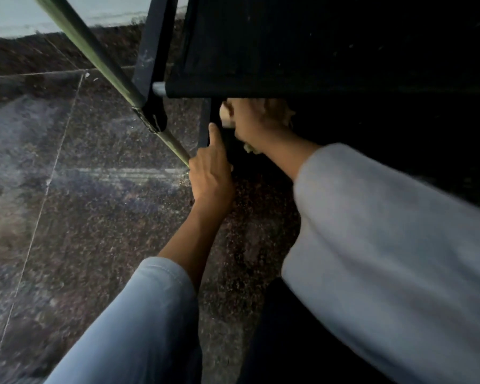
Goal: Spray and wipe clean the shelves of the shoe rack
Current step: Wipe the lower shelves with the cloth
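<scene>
We see the shoe rack (316, 45) from above, its black fabric shelf (330, 51) filling the top right over a speckled stone floor (94, 217). The left hand (211, 173) grips the rack's dark upright post (204, 126) near the floor, fingers curled and forefinger laid straight up along it. The right hand (250, 126) reaches under the shelf's front edge, its fingers closed around a pale cloth (283, 112) bunched in the shadow beneath; only scraps of cloth show. A greenish pole (94, 51) slants down just beside the left hand.
</scene>
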Tool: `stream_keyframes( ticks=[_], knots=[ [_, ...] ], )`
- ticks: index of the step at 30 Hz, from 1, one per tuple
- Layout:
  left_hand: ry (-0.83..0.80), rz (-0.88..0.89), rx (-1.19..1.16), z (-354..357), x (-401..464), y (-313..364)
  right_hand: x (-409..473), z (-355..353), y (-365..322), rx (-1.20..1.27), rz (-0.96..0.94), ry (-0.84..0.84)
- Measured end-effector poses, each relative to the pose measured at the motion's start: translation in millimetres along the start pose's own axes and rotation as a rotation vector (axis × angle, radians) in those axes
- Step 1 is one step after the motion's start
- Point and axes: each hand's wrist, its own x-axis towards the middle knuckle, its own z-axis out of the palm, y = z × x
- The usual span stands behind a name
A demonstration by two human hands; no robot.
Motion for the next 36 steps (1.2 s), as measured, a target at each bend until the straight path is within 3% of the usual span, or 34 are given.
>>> stream_keyframes(
  ticks=[4, 7, 12, 14, 20, 22, 24, 26, 28, 32, 36],
  knots=[
    [-0.005, 0.001, 0.010, -3.4, -3.0, 3.3, -51.3, -18.1, 25.8, -0.158, -0.295, -0.095],
    [-0.065, -0.007, -0.020, -13.2, -0.2, 6.2, -70.6, -33.8, 66.9, -0.138, -0.217, -0.142],
    [-0.145, -0.037, -0.358, -16.2, 4.8, 32.2, -59.9, -41.8, 93.7, -0.140, 0.026, -0.083],
    [-0.158, -0.007, -0.414, -6.7, 3.3, 33.6, -39.4, -41.0, 82.0, 0.019, 0.127, -0.037],
    [-0.164, -0.029, -0.472, 9.1, 2.4, 28.7, -16.1, -45.0, 59.7, 0.873, 0.402, -0.165],
    [-0.164, -0.010, -0.438, 11.9, 3.3, 29.7, -15.4, -42.7, 60.3, 0.817, 0.337, -0.203],
    [-0.168, 0.018, -0.392, 14.1, 1.6, 30.3, -17.1, -41.5, 55.3, 0.343, 0.188, -0.325],
    [-0.170, 0.049, -0.340, 15.5, -0.3, 30.5, -24.8, -41.0, 59.0, -0.054, 0.069, -0.342],
    [-0.186, 0.064, -0.301, 16.2, -0.9, 30.2, -37.0, -48.1, 70.7, -0.186, 0.026, -0.399],
    [-0.211, 0.056, -0.315, 15.5, 2.8, 29.6, -29.6, -52.9, 79.7, -0.006, 0.137, -0.401],
    [-0.264, 0.024, -0.378, 15.2, 8.7, 28.5, -17.9, -41.8, 69.1, 0.467, 0.256, -0.198]
  ],
)
